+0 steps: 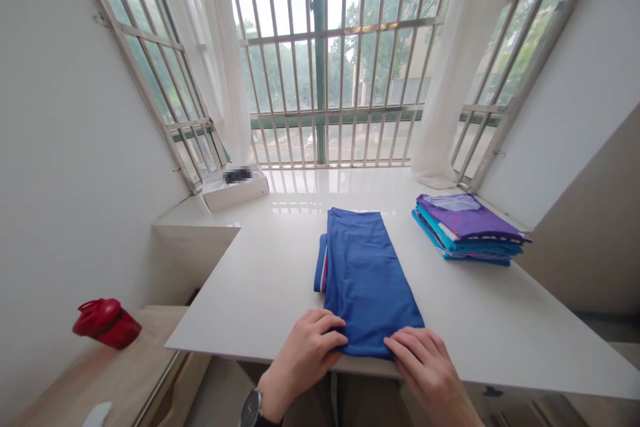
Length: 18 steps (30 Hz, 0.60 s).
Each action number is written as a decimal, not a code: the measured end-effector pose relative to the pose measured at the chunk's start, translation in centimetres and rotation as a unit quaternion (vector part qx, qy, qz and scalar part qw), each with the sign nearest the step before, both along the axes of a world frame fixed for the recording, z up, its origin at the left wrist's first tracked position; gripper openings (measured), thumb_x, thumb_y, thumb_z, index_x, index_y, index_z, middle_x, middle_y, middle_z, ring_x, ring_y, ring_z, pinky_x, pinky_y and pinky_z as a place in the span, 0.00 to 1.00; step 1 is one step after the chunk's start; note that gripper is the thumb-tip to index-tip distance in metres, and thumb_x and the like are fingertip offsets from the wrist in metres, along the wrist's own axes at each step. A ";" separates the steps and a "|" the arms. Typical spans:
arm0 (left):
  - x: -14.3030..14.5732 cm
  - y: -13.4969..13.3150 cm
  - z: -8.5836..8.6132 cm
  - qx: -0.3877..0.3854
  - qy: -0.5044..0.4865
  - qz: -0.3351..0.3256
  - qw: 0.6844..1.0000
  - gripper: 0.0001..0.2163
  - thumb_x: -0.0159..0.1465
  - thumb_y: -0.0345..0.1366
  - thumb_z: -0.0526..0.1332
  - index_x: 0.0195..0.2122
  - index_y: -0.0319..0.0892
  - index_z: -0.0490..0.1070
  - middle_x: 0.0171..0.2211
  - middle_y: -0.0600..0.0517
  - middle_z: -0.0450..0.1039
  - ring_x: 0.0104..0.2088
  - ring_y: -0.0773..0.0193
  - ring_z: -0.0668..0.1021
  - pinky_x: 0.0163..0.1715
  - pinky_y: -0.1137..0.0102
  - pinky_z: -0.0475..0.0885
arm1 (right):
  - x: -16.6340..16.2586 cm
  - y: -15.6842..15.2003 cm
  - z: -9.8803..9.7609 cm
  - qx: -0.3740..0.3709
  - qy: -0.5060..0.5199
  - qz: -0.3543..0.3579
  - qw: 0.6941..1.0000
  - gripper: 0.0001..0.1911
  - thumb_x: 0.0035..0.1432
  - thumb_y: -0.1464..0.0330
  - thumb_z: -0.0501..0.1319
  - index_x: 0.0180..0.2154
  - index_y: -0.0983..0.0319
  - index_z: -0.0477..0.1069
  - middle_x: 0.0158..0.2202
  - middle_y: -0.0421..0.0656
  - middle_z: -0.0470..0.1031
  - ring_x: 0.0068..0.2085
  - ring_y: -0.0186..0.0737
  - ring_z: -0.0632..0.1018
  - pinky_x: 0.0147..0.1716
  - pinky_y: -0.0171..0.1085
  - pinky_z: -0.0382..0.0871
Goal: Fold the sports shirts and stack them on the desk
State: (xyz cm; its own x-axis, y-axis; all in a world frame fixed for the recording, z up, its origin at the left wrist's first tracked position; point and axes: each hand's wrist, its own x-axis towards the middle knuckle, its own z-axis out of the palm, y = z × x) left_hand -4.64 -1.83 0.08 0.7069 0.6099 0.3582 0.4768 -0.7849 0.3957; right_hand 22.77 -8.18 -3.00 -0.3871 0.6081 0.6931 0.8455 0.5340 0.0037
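Note:
A folded blue garment (pixel 367 267) lies lengthwise on the white table, its near end by the front edge. A layer with white and red trim shows along its left side; whether it is a shirt or shorts I cannot tell. My left hand (pixel 313 343), with a dark watch on the wrist, grips the near left corner, fingers curled on the cloth. At the near right corner my right hand (pixel 423 357) pinches the fabric between thumb and fingers. Both hands rest close to the table edge, and the thumbs are partly hidden.
A stack of folded purple and turquoise clothes (pixel 467 230) sits on the right of the white table (pixel 260 280). A white box (pixel 237 190) stands at the back left. Lower left, a red cup (pixel 107 323) stands on a wooden surface. Barred windows and curtains lie behind.

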 end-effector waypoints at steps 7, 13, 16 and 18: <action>-1.1 0.7 -0.5 0.006 0.010 0.003 1.000 0.07 0.66 0.32 0.63 0.43 0.49 0.77 0.52 0.53 0.76 0.51 0.58 0.74 0.52 0.61 0.71 | 0.9 -0.7 -0.4 -0.010 -0.004 0.052 0.999 0.16 0.65 0.77 0.54 0.48 0.61 0.75 0.39 0.46 0.78 0.41 0.39 0.78 0.43 0.36 0.72; -3.6 2.5 0.0 0.022 0.055 0.046 0.997 0.12 0.63 0.27 0.63 0.44 0.51 0.78 0.55 0.53 0.73 0.54 0.56 0.72 0.55 0.59 0.71 | -0.8 -1.1 -0.3 -0.027 0.019 0.052 0.998 0.14 0.62 0.77 0.55 0.46 0.61 0.75 0.39 0.47 0.76 0.41 0.41 0.78 0.43 0.37 0.72; -5.8 3.6 0.2 0.035 0.092 0.087 0.991 0.17 0.61 0.23 0.62 0.45 0.52 0.78 0.57 0.52 0.71 0.57 0.54 0.70 0.56 0.56 0.70 | -3.9 -0.9 -0.8 -0.037 0.059 0.076 0.995 0.13 0.62 0.78 0.53 0.41 0.60 0.73 0.35 0.45 0.76 0.37 0.39 0.76 0.39 0.35 0.72; -7.2 4.2 0.5 0.044 0.119 0.122 0.984 0.21 0.60 0.20 0.59 0.46 0.52 0.78 0.59 0.51 0.69 0.60 0.53 0.68 0.58 0.54 0.69 | -6.6 -0.4 -1.4 -0.037 0.073 0.105 0.991 0.11 0.62 0.77 0.53 0.37 0.60 0.72 0.31 0.42 0.74 0.33 0.38 0.75 0.34 0.34 0.71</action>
State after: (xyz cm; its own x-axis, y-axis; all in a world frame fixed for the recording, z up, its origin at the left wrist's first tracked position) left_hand -11.83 2.35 0.63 0.6129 0.7462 0.2598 0.7266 -0.6615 0.1859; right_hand 16.20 -8.56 -4.36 -0.4086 0.5757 0.7083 0.7045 0.6923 -0.1562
